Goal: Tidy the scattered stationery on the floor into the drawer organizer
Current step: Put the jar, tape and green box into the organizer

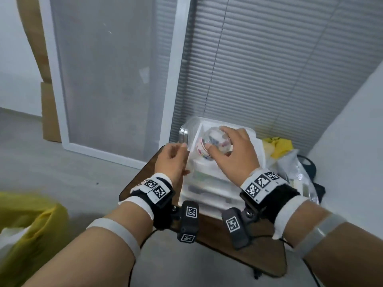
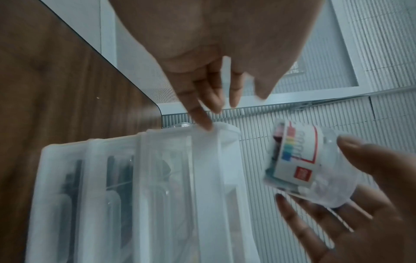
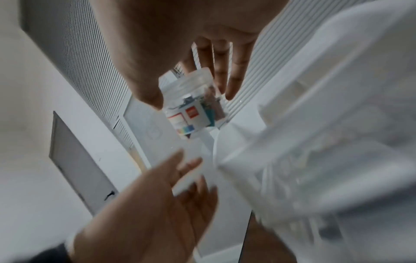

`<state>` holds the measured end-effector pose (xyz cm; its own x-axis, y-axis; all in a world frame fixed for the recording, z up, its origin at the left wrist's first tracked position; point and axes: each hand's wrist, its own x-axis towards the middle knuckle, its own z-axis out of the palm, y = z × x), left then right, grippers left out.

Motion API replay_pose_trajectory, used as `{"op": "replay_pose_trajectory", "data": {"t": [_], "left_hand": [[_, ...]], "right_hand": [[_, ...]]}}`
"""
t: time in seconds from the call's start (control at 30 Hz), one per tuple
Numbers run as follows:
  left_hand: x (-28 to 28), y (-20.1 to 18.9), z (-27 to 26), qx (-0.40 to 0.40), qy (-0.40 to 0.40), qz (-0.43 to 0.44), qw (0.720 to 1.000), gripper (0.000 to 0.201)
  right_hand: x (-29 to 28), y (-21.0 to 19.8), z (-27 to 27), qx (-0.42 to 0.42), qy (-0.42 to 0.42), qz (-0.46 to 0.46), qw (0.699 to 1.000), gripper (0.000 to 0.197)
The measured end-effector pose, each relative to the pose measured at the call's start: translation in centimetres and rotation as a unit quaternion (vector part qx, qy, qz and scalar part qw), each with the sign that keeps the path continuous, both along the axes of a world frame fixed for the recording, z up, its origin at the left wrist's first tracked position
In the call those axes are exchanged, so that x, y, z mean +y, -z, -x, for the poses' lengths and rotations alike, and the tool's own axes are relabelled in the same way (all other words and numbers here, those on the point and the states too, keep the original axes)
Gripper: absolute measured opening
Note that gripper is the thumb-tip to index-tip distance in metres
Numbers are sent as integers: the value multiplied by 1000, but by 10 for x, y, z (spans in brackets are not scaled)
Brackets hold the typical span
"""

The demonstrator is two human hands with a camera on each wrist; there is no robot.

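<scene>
Right hand (image 1: 232, 150) centre frame, fingers (image 1: 226, 129) curled round a clear jar (image 1: 211, 139) above the organizer (image 1: 209, 183). Left hand (image 1: 172, 160) beside, fingers (image 2: 202, 117) relaxed, touching its rim.

Head looks down; wrists close, sharing organizer (image 1: 209, 183).

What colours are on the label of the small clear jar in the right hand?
The jar's label is white with a red border, a rainbow colour strip and a red square logo; clearest in the left wrist view.
</scene>
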<state>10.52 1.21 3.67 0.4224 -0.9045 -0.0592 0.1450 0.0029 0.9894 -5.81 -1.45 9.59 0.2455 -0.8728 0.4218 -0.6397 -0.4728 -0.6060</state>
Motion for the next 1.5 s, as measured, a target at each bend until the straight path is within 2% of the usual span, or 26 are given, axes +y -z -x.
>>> {"op": "replay_pose_trajectory", "data": {"t": [0.07, 0.13, 0.2, 0.33, 0.43, 0.5, 0.6, 0.7, 0.8, 0.87, 0.97, 1.03, 1.1, 1.13, 1.2, 1.27, 1.3, 1.33, 1.4, 1.43, 1.5], "left_hand": [[-18, 7, -3, -26, 79, -42, 996, 37], [-29, 16, -4, -26, 136, -64, 988, 28], [-35, 21, -6, -33, 129, -60, 989, 20], [-38, 27, -13, -31, 158, -40, 986, 30], [-44, 31, -12, -31, 162, -25, 986, 40], [-49, 33, -8, -26, 142, -18, 989, 42], [-45, 46, 2, -32, 123, 3, 992, 46], [-22, 82, 4, -165, 96, -3, 982, 64], [22, 141, -11, -228, 66, -88, 967, 52], [61, 193, -22, -295, 50, -115, 947, 45], [115, 253, -28, -434, 54, -106, 893, 48], [142, 283, -32, -459, 34, -113, 881, 46], [170, 321, -41, -468, 32, -192, 862, 49], [181, 337, -46, -480, 50, -265, 835, 57], [207, 370, -61, -488, 118, -437, 746, 84], [229, 396, -77, -505, 185, -522, 663, 103], [238, 403, -81, -522, 208, -535, 631, 99], [244, 405, -82, -542, 215, -533, 613, 87], [254, 405, -83, -569, 196, -516, 610, 59], [257, 403, -82, -566, 183, -516, 616, 53], [259, 399, -80, -545, 168, -513, 642, 58]], "right_hand": [[-29, -13, -6, 44, 18, -15, 999, 67], [-55, -17, -16, 124, 27, -32, 991, 68], [-76, -16, -26, 186, 41, -48, 980, 65], [-101, -6, -41, 296, 67, -107, 947, 49], [-104, 7, -39, 337, 78, -79, 935, 54], [-97, 16, -30, 326, 91, -43, 940, 58], [-76, 30, -13, 191, 57, 47, 979, 44], [-42, 47, 3, 100, -39, 109, 988, 25], [1, 86, 13, 104, -114, 86, 984, 16], [31, 136, 22, 118, -158, 49, 979, 15], [73, 221, 40, 141, -195, -56, 969, 16], [97, 275, 53, 160, -198, -124, 959, 17], [120, 324, 65, 184, -189, -186, 947, 18], [130, 343, 71, 197, -184, -221, 937, 19], [150, 377, 83, 235, -188, -293, 908, 16], [169, 401, 96, 288, -201, -362, 864, 18], [179, 410, 103, 313, -202, -391, 842, 29], [187, 418, 109, 334, -198, -415, 823, 41], [206, 431, 118, 369, -187, -440, 797, 64], [215, 437, 120, 388, -180, -440, 790, 74], [232, 447, 120, 423, -158, -430, 781, 93]]}}
